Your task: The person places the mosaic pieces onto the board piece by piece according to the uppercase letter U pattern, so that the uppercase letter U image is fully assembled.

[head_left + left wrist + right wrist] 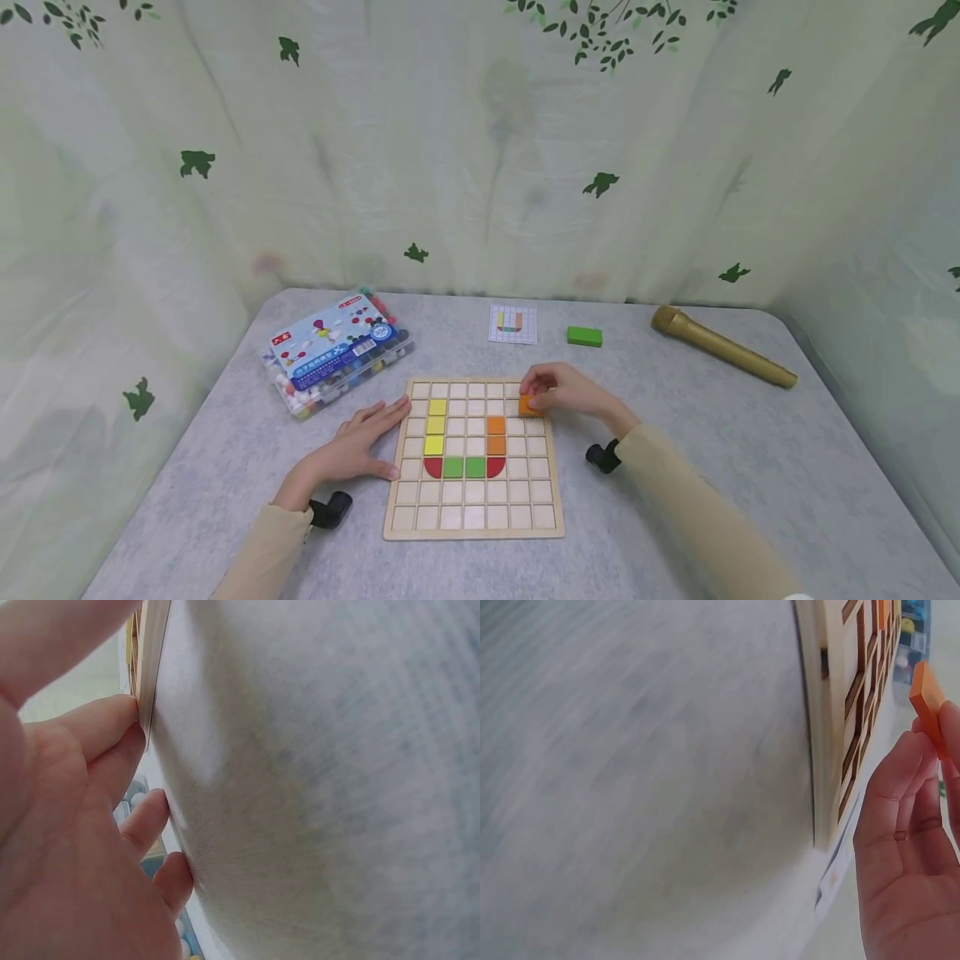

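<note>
A wooden grid board (pixel 472 534) lies on the table, its squares partly filled. Yellow tiles (pixel 436 425) stand in a column on its left, with two orange tiles (pixel 496 435) on the right. Between red rounded tiles (pixel 432 467) sit two green tiles (pixel 463 467). My right hand (pixel 570 392) pinches another orange tile (pixel 928 709) between thumb and fingers, above the board's upper right corner. With fingers spread, my left hand (pixel 352 446) touches the board's left edge; in the left wrist view its fingertips (pixel 120 712) meet the wooden rim.
Behind the board lies a pattern card (pixel 513 324) showing a coloured U shape. A stack of green tiles (pixel 584 336) is to its right, and a gold microphone-shaped object (pixel 723 346) lies farther right. At the left is a clear plastic box (pixel 337 352) with a blue printed cover.
</note>
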Action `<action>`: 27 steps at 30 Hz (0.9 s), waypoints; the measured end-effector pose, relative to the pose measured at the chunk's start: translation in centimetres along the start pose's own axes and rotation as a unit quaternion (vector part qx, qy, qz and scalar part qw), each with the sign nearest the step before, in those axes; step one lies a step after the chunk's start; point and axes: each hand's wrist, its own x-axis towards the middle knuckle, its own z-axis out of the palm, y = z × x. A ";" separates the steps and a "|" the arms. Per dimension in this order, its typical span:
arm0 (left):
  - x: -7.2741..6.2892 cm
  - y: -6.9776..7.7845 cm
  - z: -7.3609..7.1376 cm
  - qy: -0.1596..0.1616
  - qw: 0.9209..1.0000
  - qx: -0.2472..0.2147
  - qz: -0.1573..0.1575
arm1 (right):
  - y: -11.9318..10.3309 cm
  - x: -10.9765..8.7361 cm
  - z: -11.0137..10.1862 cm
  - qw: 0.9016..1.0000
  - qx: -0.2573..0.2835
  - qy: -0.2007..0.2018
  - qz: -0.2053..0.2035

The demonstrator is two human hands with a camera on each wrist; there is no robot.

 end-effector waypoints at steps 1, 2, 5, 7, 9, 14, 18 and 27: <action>0.0 0.0 0.0 0.000 1.000 0.001 0.000 | -0.1 0.4 0.2 1.000 0.001 -0.002 0.006; 0.0 0.0 0.0 0.000 1.000 0.003 -0.001 | -0.2 0.7 0.5 1.000 0.003 -0.004 0.009; 0.1 -0.1 0.0 0.000 1.000 0.007 0.000 | -0.4 1.7 1.1 1.000 0.003 -0.009 0.022; 0.1 -0.2 0.0 0.000 1.000 0.009 -0.001 | -0.5 2.3 1.5 1.000 0.003 -0.013 0.027; 0.1 -0.2 0.0 -0.001 1.000 0.010 -0.001 | -0.6 2.8 1.9 0.999 -0.002 -0.015 0.028; 0.0 -0.2 -0.1 -0.003 1.000 0.009 -0.005 | -1.4 3.7 2.6 0.999 -0.028 -0.009 0.033; -0.1 -0.3 -0.2 -0.003 1.000 0.008 -0.007 | -1.9 4.2 3.3 0.997 -0.068 -0.003 0.035; -0.2 -0.1 -0.2 0.001 1.000 0.011 0.001 | -2.6 4.5 4.3 0.988 -0.153 0.009 0.014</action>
